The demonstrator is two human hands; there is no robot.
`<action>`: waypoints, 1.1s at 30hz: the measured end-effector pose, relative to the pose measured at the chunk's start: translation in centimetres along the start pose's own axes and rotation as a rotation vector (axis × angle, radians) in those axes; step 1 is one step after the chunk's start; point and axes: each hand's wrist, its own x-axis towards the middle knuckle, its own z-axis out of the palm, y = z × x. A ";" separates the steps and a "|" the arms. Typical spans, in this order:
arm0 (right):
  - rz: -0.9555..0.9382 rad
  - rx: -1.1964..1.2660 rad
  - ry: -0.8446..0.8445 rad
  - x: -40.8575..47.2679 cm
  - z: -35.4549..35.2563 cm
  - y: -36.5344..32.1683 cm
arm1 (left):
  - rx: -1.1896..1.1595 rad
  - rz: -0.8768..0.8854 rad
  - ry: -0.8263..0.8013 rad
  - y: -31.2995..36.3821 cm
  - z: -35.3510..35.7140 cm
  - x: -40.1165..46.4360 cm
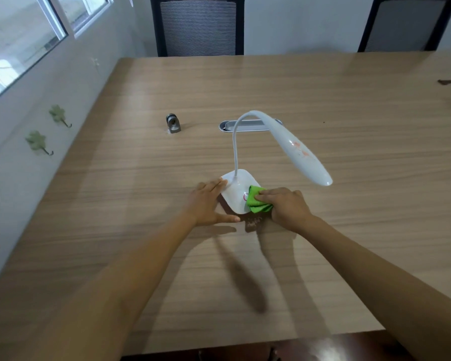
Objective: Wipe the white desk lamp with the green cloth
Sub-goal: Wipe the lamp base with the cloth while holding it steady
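Observation:
The white desk lamp [237, 190] stands on the wooden table [349, 204], its thin neck arching up and its long head [301, 155] pointing down to the right. My right hand [287, 207] presses a bunched green cloth [257, 200] onto the right front part of the lamp's square base. A pink ring on the base shows just left of the cloth. My left hand [207, 204] lies flat against the base's left edge, fingers spread, steadying it.
A small metal cylinder object [173, 123] stands further back on the table, left of a grey cable slot [248, 125]. Two black chairs [197, 26] stand at the far edge. A wall with hooks [38, 142] runs along the left.

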 end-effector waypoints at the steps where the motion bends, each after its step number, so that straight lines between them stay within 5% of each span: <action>1: -0.002 0.009 -0.009 0.3 -0.2 0.0 | -0.003 -0.002 0.012 0.0 -0.2 -0.3; 19: 0.012 -0.032 -0.060 4.1 -1.2 -0.5 | -0.108 0.011 0.085 1.0 -0.8 -4.3; 25: -0.077 0.091 0.144 3.2 0.3 0.4 | -0.143 0.071 0.199 -0.6 -0.9 -3.9; 28: -0.131 0.129 0.247 2.5 1.2 0.3 | -0.091 0.089 0.100 -1.8 -1.2 -2.0; 33: -0.102 0.084 0.124 2.4 1.8 -0.9 | 0.065 0.148 -0.058 -2.9 -1.1 1.1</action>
